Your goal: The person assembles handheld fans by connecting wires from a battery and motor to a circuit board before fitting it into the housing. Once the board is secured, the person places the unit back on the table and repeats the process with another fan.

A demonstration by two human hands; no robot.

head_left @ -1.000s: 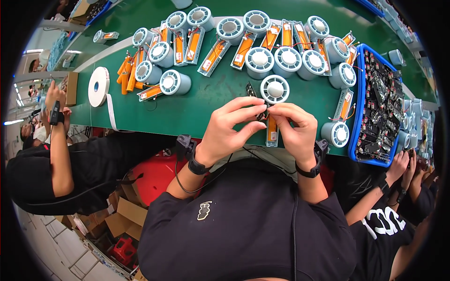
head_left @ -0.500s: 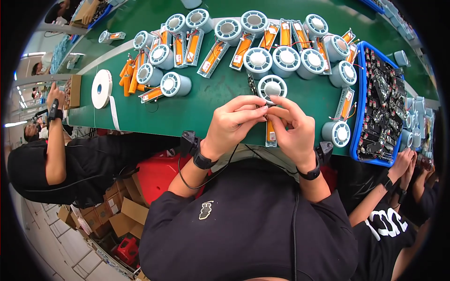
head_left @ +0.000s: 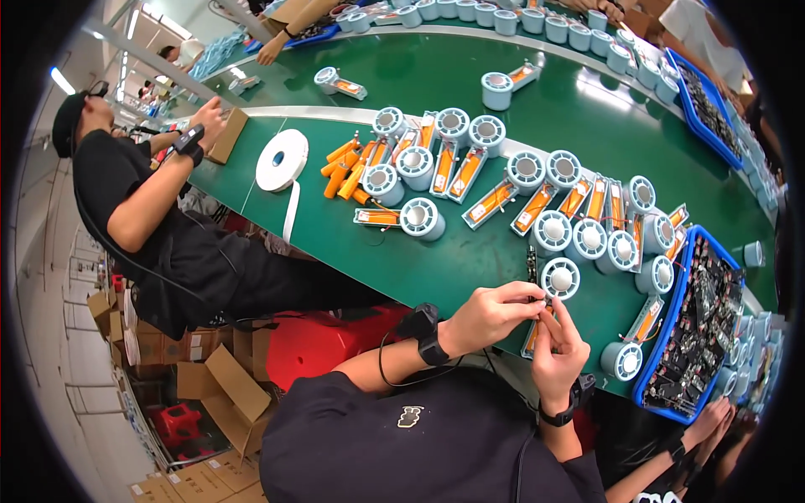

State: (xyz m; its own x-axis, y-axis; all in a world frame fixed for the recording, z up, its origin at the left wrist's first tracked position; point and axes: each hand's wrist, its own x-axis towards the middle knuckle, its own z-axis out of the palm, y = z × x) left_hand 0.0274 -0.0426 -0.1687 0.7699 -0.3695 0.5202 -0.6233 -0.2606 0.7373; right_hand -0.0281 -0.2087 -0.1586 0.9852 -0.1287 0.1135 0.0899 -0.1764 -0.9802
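My left hand (head_left: 496, 318) and my right hand (head_left: 560, 356) meet at their fingertips, thumbs and fingers pinched together. What they pinch is small and mostly hidden by the fingers. Just beyond the fingertips is a light-blue round fan-like unit (head_left: 560, 278) with a slotted white rim and a pale centre. Its orange battery (head_left: 528, 342) shows between my hands on the near side, partly covered by them. A narrow dark circuit board (head_left: 532, 263) stands out at the left of the round unit.
More light-blue units (head_left: 526, 170) with orange batteries crowd the green table (head_left: 360, 268). A blue tray (head_left: 641, 394) of circuit boards lies at right. Loose orange batteries (head_left: 342, 172) and a white tape roll (head_left: 282, 159) lie left. Co-workers' arms (head_left: 159, 197) show on both sides.
The head view has turned, so the table and my hands appear farther right and lower, with more of the far table showing. Both hands stay pinched together at the same unit.
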